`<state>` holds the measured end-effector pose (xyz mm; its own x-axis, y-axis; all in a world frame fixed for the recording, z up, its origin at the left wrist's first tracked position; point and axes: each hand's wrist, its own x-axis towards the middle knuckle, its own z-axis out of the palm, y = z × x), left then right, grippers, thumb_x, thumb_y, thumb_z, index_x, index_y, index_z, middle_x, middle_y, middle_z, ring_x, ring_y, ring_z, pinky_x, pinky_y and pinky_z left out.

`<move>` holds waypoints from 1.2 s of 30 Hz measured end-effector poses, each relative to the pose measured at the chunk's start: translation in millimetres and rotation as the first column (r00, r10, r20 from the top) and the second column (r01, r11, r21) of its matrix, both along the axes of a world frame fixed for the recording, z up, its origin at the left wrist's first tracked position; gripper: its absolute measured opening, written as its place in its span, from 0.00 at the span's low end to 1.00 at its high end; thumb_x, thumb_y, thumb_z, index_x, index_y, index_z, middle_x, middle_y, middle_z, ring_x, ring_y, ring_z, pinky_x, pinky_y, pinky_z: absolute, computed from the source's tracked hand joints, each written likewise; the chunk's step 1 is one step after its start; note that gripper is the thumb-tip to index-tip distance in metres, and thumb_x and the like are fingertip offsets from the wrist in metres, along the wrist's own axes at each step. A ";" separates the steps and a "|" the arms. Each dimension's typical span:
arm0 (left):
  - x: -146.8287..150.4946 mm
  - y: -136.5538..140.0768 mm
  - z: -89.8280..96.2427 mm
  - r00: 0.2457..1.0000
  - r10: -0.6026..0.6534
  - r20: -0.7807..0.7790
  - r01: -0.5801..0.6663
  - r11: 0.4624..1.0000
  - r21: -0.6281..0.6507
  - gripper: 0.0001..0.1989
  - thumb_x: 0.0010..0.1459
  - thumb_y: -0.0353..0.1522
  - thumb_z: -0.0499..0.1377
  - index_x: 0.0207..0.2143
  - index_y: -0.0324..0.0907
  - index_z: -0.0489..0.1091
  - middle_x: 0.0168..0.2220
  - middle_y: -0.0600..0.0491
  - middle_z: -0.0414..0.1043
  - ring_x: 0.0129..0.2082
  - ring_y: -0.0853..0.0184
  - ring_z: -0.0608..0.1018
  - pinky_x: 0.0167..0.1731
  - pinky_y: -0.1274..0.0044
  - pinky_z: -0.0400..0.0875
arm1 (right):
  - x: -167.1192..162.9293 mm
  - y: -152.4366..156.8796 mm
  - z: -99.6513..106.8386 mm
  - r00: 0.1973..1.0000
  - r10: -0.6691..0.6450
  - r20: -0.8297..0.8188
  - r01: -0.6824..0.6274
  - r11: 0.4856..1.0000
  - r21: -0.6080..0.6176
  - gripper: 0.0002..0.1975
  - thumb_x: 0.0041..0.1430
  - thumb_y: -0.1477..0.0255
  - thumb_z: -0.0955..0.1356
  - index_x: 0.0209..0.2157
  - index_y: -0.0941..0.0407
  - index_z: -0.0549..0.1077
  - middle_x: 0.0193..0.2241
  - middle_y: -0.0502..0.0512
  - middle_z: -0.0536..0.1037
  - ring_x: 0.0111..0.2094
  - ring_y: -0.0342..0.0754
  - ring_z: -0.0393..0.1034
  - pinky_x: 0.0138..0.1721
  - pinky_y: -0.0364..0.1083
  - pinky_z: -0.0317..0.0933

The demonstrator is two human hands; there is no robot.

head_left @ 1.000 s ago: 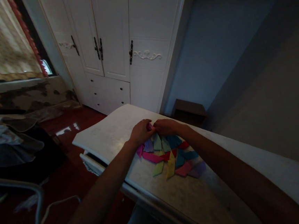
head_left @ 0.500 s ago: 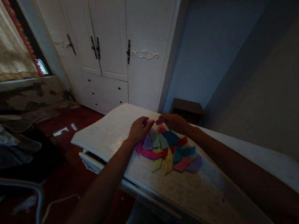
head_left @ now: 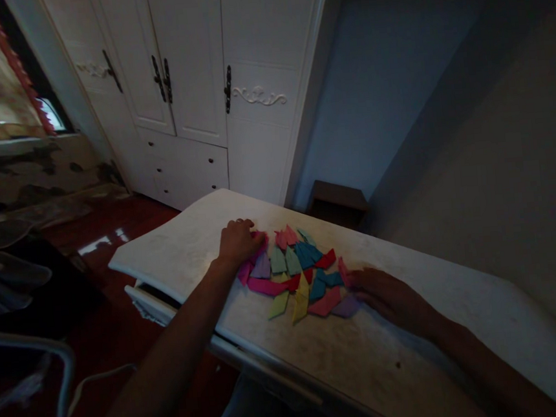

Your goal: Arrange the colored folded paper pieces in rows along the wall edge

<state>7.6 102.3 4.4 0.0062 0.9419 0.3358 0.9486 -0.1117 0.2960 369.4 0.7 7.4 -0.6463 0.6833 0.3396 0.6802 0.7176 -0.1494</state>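
Note:
Colourful folded paper pieces lie in a loose, overlapping cluster on the white tabletop, among them a yellow piece (head_left: pixel 301 300), a light green piece (head_left: pixel 279 306) and a blue piece (head_left: pixel 306 255). At the cluster's far left corner, my left hand (head_left: pixel 237 243) has its fingers curled onto a magenta folded paper piece (head_left: pixel 260 238), partly covered by the fingers. My right hand (head_left: pixel 387 295) is at the right side, its fingertips closed on a pinkish-red folded paper piece (head_left: pixel 343 271) that stands up. Beneath those fingers a purple piece (head_left: pixel 345 306) lies partly hidden.
The tabletop (head_left: pixel 359 357) has an ajar drawer (head_left: pixel 150 304) at its left front. Behind stands a white wardrobe (head_left: pixel 258 152), with a small brown cabinet (head_left: pixel 336 197) by the wall. A metal-framed chair (head_left: pixel 56 348) with cloth is at the left.
My hands have moved apart from the far side of the cluster. The right came toward me and rightward with a pinkish-red piece; the left shifted left. The view turned slightly right.

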 end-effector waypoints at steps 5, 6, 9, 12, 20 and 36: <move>0.6 0.4 1.8 0.999 0.001 0.048 0.002 0.998 -0.065 0.21 0.56 0.42 0.56 0.45 0.36 0.75 0.41 0.42 0.76 0.43 0.54 0.75 0.43 0.68 0.69 | -7.0 -16.0 -7.7 0.995 -0.101 -0.023 0.099 0.993 -0.065 0.27 0.67 0.60 0.60 0.65 0.49 0.57 0.62 0.58 0.65 0.60 0.55 0.62 0.58 0.57 0.62; 0.9 0.3 2.4 0.998 0.008 0.067 -0.003 0.997 -0.077 0.21 0.56 0.41 0.56 0.44 0.36 0.75 0.40 0.43 0.76 0.43 0.55 0.76 0.43 0.68 0.69 | -10.5 -15.5 -10.3 0.995 -0.098 -0.011 0.097 0.993 -0.074 0.30 0.66 0.59 0.61 0.66 0.50 0.54 0.63 0.59 0.61 0.62 0.56 0.59 0.59 0.58 0.60; 1.4 -0.5 3.6 0.990 0.050 0.129 -0.040 0.996 -0.077 0.19 0.56 0.39 0.56 0.45 0.37 0.75 0.38 0.46 0.76 0.40 0.58 0.76 0.42 0.70 0.70 | -25.8 -7.9 -20.7 0.998 -0.055 0.037 0.058 0.995 -0.076 0.35 0.64 0.55 0.62 0.68 0.52 0.50 0.66 0.62 0.54 0.65 0.59 0.51 0.61 0.60 0.56; 0.8 -1.5 3.5 0.978 0.097 0.184 -0.093 0.995 -0.029 0.17 0.55 0.37 0.56 0.43 0.38 0.75 0.37 0.47 0.75 0.39 0.59 0.76 0.41 0.71 0.70 | -47.3 6.2 -31.0 0.999 0.000 0.053 0.002 0.999 -0.049 0.37 0.64 0.53 0.61 0.68 0.56 0.50 0.66 0.66 0.55 0.65 0.60 0.50 0.62 0.61 0.54; -2.0 -6.8 11.1 0.950 0.223 0.217 -0.243 0.968 0.069 0.20 0.61 0.44 0.51 0.40 0.41 0.75 0.42 0.45 0.74 0.41 0.57 0.77 0.41 0.67 0.69 | -92.6 49.1 -23.0 0.999 -0.030 -0.023 0.030 0.999 0.014 0.38 0.65 0.48 0.55 0.66 0.59 0.54 0.63 0.68 0.60 0.65 0.60 0.51 0.63 0.63 0.46; -13.3 -69.6 4.9 0.958 -0.058 0.281 -0.016 0.966 0.257 0.24 0.59 0.47 0.55 0.51 0.41 0.69 0.52 0.44 0.69 0.53 0.56 0.72 0.54 0.66 0.65 | -197.0 139.2 16.1 0.983 -0.104 0.153 0.142 0.954 -0.265 0.41 0.57 0.53 0.67 0.66 0.60 0.55 0.65 0.70 0.57 0.64 0.61 0.53 0.59 0.55 0.52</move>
<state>-5.7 32.6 9.3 -0.1060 0.8257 0.5540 0.8255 -0.2376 0.5120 172.4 139.9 23.5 -0.5787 0.8144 0.0435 0.7879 0.5720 -0.2281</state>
